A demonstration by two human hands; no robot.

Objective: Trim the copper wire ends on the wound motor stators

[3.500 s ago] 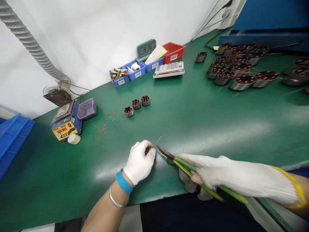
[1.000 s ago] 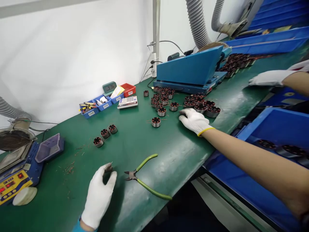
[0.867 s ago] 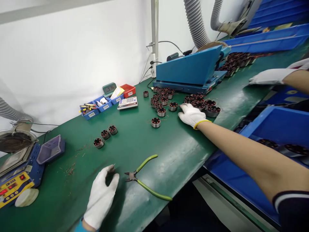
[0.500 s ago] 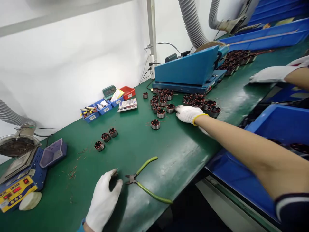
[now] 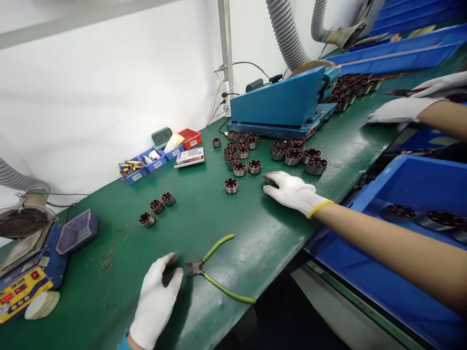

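Observation:
My left hand (image 5: 157, 297), in a white glove, rests low on the green bench with its thumb and fingers apart, nothing visible between them. Just right of its fingertips lie cutting pliers (image 5: 197, 268) with green handles, jaws spread. My right hand (image 5: 292, 190), gloved with a yellow cuff edge, hovers or rests over the bench, fingers parted and empty. Nearest to it are a wound motor stator (image 5: 254, 167) on its left and a group of stators (image 5: 294, 156) behind it. A single stator (image 5: 231, 185) stands farther left. Several more stators (image 5: 156, 206) form a short row.
A blue machine (image 5: 273, 109) stands behind the stators. Along the wall are a calculator (image 5: 189, 157), small bins (image 5: 156, 164) and a clock (image 5: 162, 136). Blue crates (image 5: 419, 180) holding stators sit at right. A co-worker's gloved hand (image 5: 397, 111) is at far right. Wire scraps (image 5: 106, 260) lie left.
My right hand has drawn back from the stators toward the near bench edge, its fingers spreading. My left hand and the pliers stay put. The view has shifted slightly.

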